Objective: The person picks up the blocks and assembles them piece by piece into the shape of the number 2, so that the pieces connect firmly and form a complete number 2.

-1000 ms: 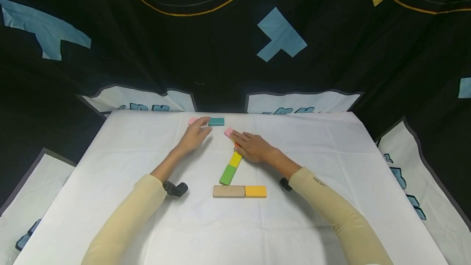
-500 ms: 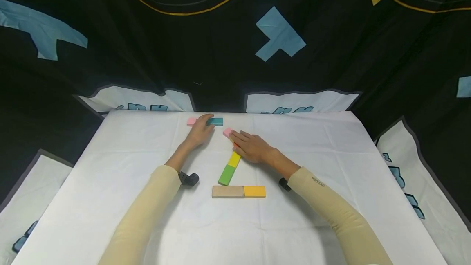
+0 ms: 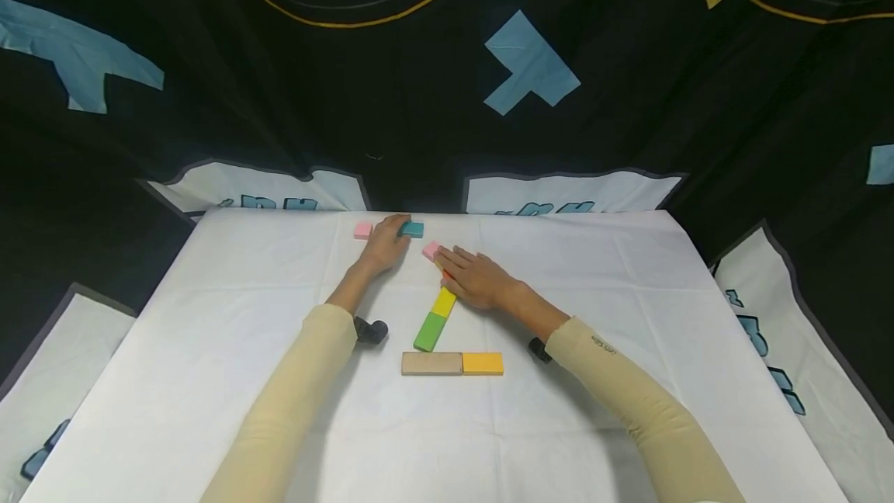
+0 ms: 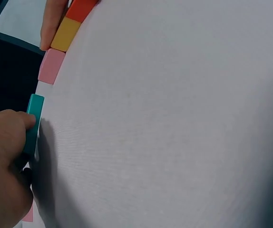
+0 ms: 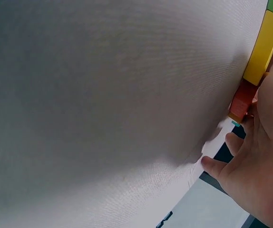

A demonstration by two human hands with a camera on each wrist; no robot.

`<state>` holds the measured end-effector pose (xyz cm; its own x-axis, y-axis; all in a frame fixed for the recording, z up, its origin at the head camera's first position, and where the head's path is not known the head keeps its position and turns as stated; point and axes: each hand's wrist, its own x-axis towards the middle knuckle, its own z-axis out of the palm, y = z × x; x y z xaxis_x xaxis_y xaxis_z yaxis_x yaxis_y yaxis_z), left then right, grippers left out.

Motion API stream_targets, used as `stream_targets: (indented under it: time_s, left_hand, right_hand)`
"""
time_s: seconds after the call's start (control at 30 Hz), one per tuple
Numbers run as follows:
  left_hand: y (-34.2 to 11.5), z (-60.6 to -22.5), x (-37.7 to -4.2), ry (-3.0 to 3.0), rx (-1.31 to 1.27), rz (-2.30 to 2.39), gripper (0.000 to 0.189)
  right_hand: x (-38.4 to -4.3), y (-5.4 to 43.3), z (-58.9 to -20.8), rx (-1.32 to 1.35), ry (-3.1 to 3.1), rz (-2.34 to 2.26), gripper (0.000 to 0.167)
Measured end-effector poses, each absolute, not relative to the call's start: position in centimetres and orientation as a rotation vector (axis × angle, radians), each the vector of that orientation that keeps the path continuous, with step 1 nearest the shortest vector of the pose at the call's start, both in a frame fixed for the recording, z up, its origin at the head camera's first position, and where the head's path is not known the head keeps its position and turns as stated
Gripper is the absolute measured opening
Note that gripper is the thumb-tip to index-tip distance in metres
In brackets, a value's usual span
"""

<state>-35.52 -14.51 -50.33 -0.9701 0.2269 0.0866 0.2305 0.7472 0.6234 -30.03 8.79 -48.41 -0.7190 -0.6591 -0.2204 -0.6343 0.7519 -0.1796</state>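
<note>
At the far side of the table, my left hand (image 3: 386,243) pinches a teal block (image 3: 414,230), its thumb pressed along the block's near face in the left wrist view. Left of that hand lies a pink block (image 3: 362,230). My right hand (image 3: 478,278) rests with fairly straight fingers on a bent row of blocks. A second pink block (image 4: 52,66) tops the row, followed by an amber block (image 4: 66,34) and a red-orange block (image 5: 242,99), both largely covered in the head view. A yellow block (image 3: 444,302) and a green block (image 3: 430,331) slant down from there.
Nearer the person, a plain wooden block (image 3: 431,364) and an orange-yellow block (image 3: 483,364) lie end to end. White cloth covers the table (image 3: 594,410). A dark curtain (image 3: 419,115) hangs just behind the far edge.
My left hand has moved right from between the far pink block and the teal block, and its fingers have closed on the teal block. My right hand stays put on the row.
</note>
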Motion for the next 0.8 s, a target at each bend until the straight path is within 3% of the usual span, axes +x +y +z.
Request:
stream_targets:
  time_s: [0.8]
  left_hand:
    - [-14.7, -50.2, -33.8, -2.929, -0.449, -1.115, 0.042]
  right_hand:
    - [-30.3, 8.9, -48.5, -1.083, 2.687, -0.07, 0.062]
